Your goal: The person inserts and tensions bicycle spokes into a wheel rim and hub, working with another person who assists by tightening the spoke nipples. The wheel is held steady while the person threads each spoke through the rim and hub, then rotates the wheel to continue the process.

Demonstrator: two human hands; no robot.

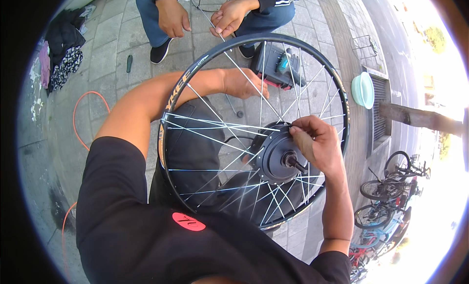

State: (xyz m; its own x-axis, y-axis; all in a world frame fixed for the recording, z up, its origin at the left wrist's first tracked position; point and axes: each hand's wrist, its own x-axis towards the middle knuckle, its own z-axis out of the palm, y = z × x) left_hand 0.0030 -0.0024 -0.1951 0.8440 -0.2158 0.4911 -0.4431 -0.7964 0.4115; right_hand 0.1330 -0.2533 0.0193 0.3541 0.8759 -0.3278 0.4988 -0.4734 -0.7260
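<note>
A bicycle wheel with a black rim (pixel 348 113) and silver spokes rests across my lap, tilted. At its centre is a black, drum-shaped hub (pixel 272 159) with a threaded axle (pixel 294 163). My right hand (pixel 317 142) is at the hub's upper right edge, thumb and fingers pinched together; what they hold there is too small to make out. My left arm reaches behind the rim, and my left hand (pixel 244 84) is beyond the upper spokes, fingers curled closed. Whatever it holds is hidden. Several spokes fan from the hub toward the rim's left side.
Opposite me another person's hands (pixel 229 15) hold a thin spoke. A black toolbox (pixel 268 64) lies beyond the wheel. A screwdriver (pixel 129 64) and an orange hose (pixel 80 99) lie on the paving, with clothes (pixel 63 40) at left. A green basin (pixel 362 90) and parked bicycles (pixel 383 201) are at right.
</note>
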